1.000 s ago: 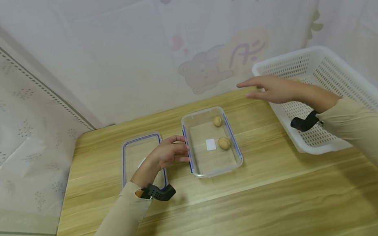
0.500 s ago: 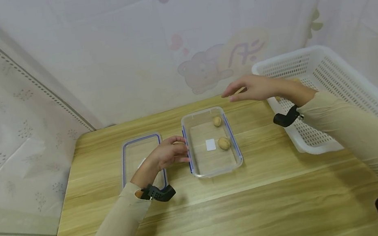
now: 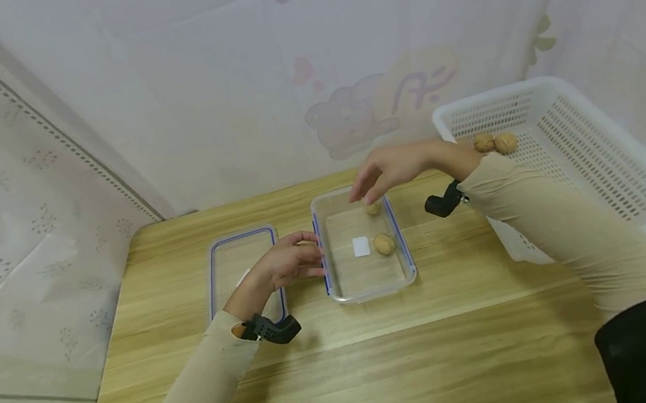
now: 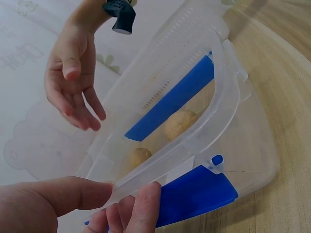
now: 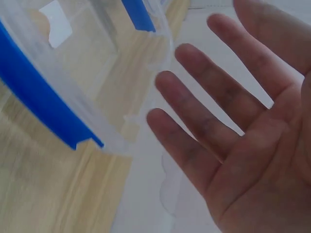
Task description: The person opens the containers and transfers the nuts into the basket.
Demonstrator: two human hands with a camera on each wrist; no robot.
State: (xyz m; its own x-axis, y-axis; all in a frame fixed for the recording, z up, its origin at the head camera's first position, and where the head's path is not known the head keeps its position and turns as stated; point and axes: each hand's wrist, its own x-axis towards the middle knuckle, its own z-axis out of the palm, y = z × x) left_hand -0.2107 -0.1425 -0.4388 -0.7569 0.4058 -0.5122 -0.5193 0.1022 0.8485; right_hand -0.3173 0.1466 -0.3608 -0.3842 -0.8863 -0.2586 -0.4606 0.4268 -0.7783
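Observation:
A clear plastic food box with blue side clips stands open-topped on the table. Two walnuts lie along its right side, the nearer walnut in full view and the farther walnut partly covered by my right hand. That hand hovers over the box's far right corner, fingers apart and holding nothing in the right wrist view. At the left wall, my left hand rests its loosely bent fingers against the rim and a blue clip from outside.
A clear lid with a blue seal lies left of the box, partly under the left forearm. A white slotted basket stands at right; walnuts show inside it beyond the right forearm. A printed curtain hangs behind the table.
My right hand has moved left from beside the basket to over the box's far end, uncovering walnuts in the basket. The left hand, box and lid have stayed in place.

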